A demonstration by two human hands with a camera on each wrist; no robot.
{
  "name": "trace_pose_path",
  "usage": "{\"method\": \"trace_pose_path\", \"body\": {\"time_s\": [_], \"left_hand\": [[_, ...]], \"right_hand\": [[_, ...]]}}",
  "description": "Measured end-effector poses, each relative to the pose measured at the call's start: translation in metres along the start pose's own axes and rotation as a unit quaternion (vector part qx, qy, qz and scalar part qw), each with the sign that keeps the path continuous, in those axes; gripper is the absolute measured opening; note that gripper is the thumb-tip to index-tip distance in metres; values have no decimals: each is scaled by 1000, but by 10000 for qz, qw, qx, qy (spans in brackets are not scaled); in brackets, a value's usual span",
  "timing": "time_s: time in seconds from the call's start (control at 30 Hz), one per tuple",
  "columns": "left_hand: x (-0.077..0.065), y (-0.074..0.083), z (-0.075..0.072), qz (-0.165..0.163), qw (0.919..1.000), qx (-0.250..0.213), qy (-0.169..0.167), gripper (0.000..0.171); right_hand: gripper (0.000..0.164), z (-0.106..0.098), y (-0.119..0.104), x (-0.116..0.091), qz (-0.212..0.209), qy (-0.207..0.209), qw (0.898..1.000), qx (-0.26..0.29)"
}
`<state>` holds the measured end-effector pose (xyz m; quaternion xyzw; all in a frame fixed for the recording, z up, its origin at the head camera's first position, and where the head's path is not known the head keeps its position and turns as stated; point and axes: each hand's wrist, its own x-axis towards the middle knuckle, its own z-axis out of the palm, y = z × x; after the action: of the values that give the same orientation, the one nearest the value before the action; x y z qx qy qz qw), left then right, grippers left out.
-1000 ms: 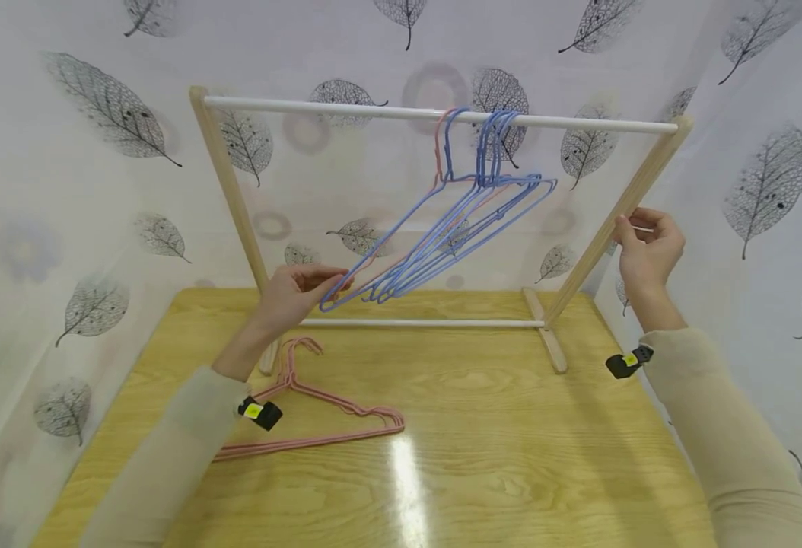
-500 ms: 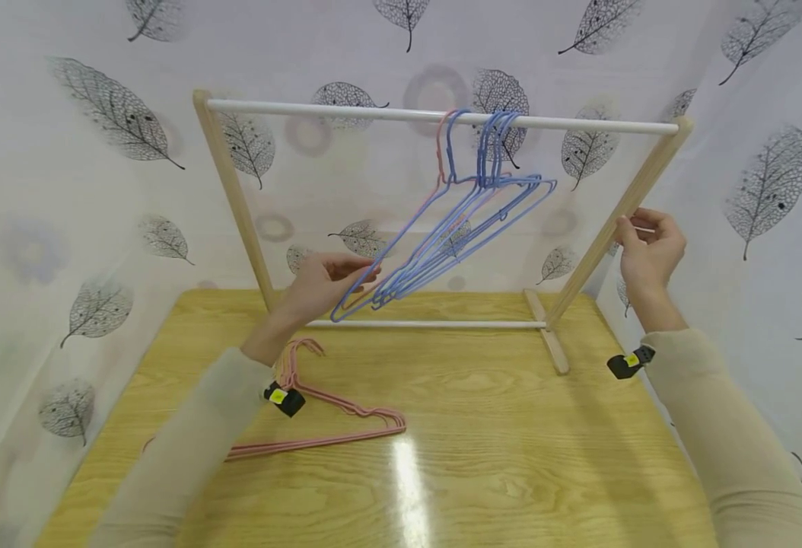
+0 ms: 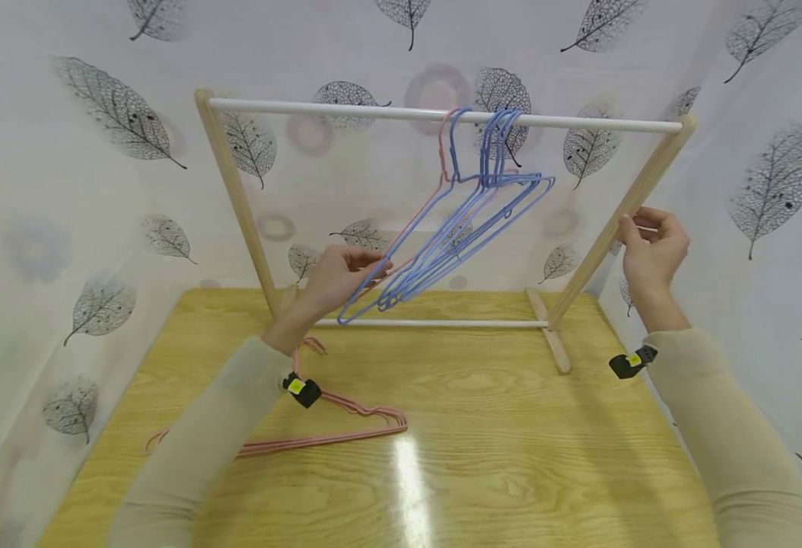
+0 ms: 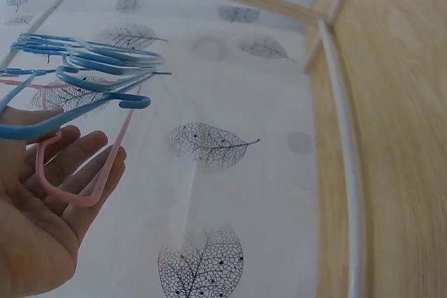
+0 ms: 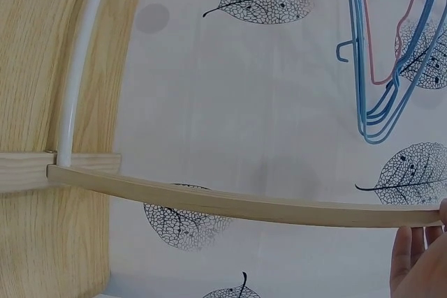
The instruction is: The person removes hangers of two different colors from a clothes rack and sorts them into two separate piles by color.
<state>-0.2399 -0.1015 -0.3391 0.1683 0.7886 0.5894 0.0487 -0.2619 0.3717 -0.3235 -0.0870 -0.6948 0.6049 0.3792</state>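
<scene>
My left hand [image 3: 335,281] has its fingers extended among the near ends of the hangers on the rack. In the left wrist view, a pink hanger's [image 4: 82,199] rounded end lies across those fingers, while a blue hanger [image 4: 77,111] passes by the thumb. Other blue hangers [image 3: 486,156] hang bunched just to the right on the white top rail [image 3: 319,109]. With thumb and fingertips, my right hand [image 3: 654,247] holds the rack's right wooden post [image 3: 584,278]. The right wrist view shows those fingers [image 5: 399,259] at the edge of the post.
Several pink hangers [image 3: 332,438] lie stacked on the wooden table [image 3: 483,426] at left front, partly hidden by my left sleeve. The rack's lower white rail [image 3: 435,323] runs close above the table. A leaf-patterned curtain [image 3: 373,46] encloses the back and sides.
My left hand has moved right and slightly up, and the near ends of the front blue and pink hangers have shifted right. My right hand keeps its place on the post.
</scene>
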Motion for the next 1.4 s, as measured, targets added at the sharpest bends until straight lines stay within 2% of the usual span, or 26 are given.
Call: {"method": "trace_pose_path", "body": {"time_s": [0.17,0.33,0.43,0.63,0.73,0.83,1.0,1.1,1.2,1.27,1.4], "left_hand": [[-1,0,-5,158,9991,-332,201,28],[-5,-2,-12,585,9968,-236,500,26],[-6,-3,-15,713,9953,-170,628,26],[-11,-3,-20,801,9927,-320,839,23],[-15,-4,-23,852,9905,-219,1057,23],[-19,-4,-28,826,9888,-357,1192,24],[-28,-7,-41,744,9874,-855,1101,29],[-35,-10,-52,755,9861,-1018,1077,23],[-43,-15,-64,911,9838,-1078,1102,13],[-48,-18,-72,996,9826,-1104,1112,12],[-60,-23,-86,905,9835,-1154,1063,13]], "right_hand": [[15,1,0,1,109,-36,9999,115],[15,1,0,1,205,-66,9994,283],[15,1,0,2,187,-67,9992,335],[15,1,2,2,148,-66,9996,230],[15,1,2,2,121,-55,9998,168],[14,1,1,1,91,-52,9999,70],[14,1,2,1,76,-47,10000,-3],[14,2,3,1,93,-51,9999,47],[14,2,4,2,114,-62,9999,45],[13,2,4,2,107,-61,9999,58],[13,1,5,2,54,-47,9999,109]]}}
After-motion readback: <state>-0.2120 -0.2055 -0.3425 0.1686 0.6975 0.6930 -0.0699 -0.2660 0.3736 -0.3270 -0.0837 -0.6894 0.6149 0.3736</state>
